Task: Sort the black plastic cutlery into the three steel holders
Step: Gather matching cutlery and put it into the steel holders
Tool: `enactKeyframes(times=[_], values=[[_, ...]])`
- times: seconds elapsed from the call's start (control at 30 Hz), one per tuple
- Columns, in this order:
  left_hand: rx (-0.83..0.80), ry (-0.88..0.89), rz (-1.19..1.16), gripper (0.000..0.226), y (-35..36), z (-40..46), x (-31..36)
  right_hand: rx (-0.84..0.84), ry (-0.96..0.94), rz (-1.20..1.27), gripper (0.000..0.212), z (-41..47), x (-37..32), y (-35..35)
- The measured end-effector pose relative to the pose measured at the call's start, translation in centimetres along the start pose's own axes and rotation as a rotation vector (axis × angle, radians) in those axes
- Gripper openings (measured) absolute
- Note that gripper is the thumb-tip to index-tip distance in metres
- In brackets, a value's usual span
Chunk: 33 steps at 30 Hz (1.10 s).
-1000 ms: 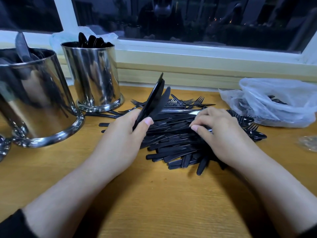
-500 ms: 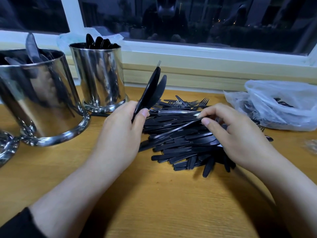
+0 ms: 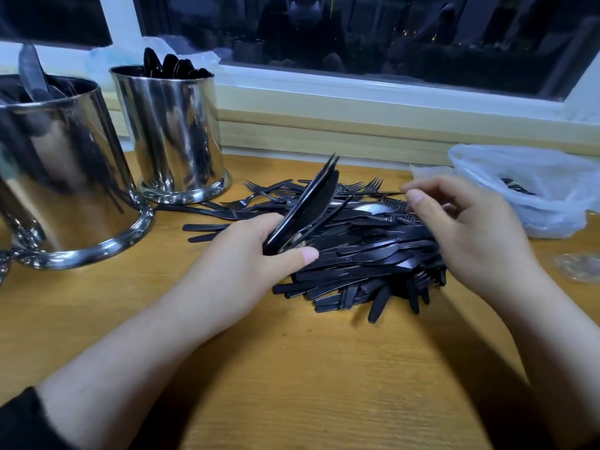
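Left hand point(image 3: 240, 258) gripping several knives point(image 3: 308, 206), right hand point(image 3: 470, 235) loosely curled, empty, two full-view holders point(image 3: 172, 134).

Glossy steel holders point(image 3: 168, 131), grained wooden table point(image 3: 292, 384)

a crumpled clear plastic bag point(image 3: 532, 190) lies on the wooden table point(image 3: 292, 368) below a dark window point(image 3: 357, 34).

2 steel holders point(image 3: 172, 131) fully visible, edge of a 3rd at far left; 1 cutlery pile point(image 3: 363, 251); 1 plastic bag point(image 3: 535, 190); 2 hands point(image 3: 240, 258); bundle of perhaps 4 knives point(image 3: 305, 206).
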State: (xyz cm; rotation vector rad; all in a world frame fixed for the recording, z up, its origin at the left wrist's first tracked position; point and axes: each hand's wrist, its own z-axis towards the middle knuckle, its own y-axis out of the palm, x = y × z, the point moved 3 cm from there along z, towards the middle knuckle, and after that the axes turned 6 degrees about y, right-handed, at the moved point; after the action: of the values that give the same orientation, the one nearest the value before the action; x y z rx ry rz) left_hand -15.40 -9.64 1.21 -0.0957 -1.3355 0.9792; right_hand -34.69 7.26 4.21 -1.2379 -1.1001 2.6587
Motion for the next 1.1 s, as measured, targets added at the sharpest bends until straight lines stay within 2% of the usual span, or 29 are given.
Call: enactKeyframes(times=[0.17, 0.3, 0.37, 0.5, 0.63, 0.73, 0.97, 1.1], values=[[0.015, -0.032, -0.014, 0.036, 0.6, 0.1, -0.8, 0.02, 0.087, -0.072, 0.012, 0.5, 2.2, -0.8], [0.072, -0.01, 0.024, 0.038, 1.1, 0.2, -0.2, 0.051, 0.122, -0.119, 0.014, 0.9, 3.4, -1.3], [0.111, 0.0, 0.028, 0.037, 1.6, 0.2, 0.1, 0.0, 0.125, -0.153, 0.012, 1.0, 3.7, -1.2], [0.171, 0.004, -0.03, 0.038, 2.7, 0.8, 0.7, -0.219, 0.146, -0.269, 0.015, 1.0, 3.9, 0.0], [0.163, 0.005, -0.028, 0.039, 3.3, 1.1, 0.9, -0.283, 0.196, -0.403, 0.031, 1.0, 4.2, -0.1], [0.153, -0.003, 0.012, 0.038, 3.1, 0.7, 0.7, -0.333, 0.213, -0.468, 0.035, 0.9, 4.3, -0.2], [0.143, -0.028, 0.052, 0.034, 2.5, 0.5, 0.8, -0.292, 0.21, -0.449, 0.025, 1.1, 4.3, -0.2], [0.132, -0.04, 0.054, 0.034, 2.4, 0.4, 0.7, -0.211, 0.205, -0.371, 0.014, 1.2, 4.5, -0.2]])
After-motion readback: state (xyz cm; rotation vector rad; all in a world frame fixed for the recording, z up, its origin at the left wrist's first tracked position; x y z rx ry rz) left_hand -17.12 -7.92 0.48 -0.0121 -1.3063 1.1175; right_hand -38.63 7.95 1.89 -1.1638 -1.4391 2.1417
